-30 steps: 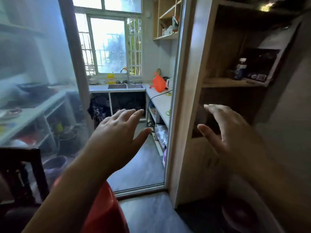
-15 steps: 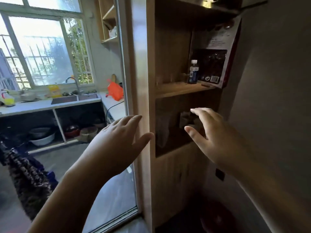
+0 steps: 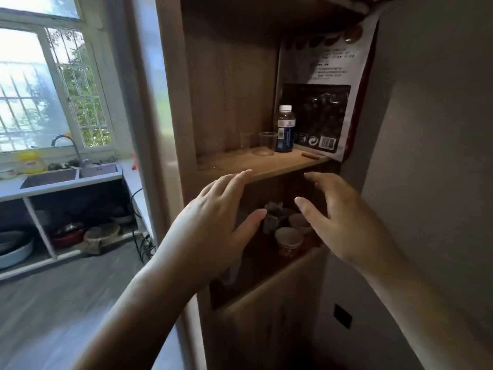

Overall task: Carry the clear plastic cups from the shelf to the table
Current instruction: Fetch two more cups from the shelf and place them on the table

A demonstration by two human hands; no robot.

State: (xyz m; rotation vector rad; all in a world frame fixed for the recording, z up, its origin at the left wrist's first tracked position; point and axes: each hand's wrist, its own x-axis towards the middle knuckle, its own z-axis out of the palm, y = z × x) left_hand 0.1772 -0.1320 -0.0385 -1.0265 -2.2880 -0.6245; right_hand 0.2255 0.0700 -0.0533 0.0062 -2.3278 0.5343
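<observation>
Clear plastic cups stand on a wooden shelf [image 3: 256, 162] of a tall cabinet: one cup [image 3: 267, 143] beside a bottle, a second cup [image 3: 246, 142] left of it, and a faint third cup [image 3: 213, 146] farther left. My left hand [image 3: 213, 225] is raised just below the shelf's front edge, fingers spread, holding nothing. My right hand [image 3: 336, 222] hovers level with it to the right, also spread and empty. Both hands are below and short of the cups.
A blue-labelled bottle [image 3: 285, 129] and a large printed bag [image 3: 322, 102] stand at the shelf's right. Paper cups [image 3: 289, 240] and a small carton [image 3: 272, 217] sit on the lower shelf. A kitchen with sink [image 3: 69, 174] lies to the left; a grey wall on the right.
The view has swung right and closed in on the cabinet. Both hands have risen toward the shelf edge, still empty and spread.
</observation>
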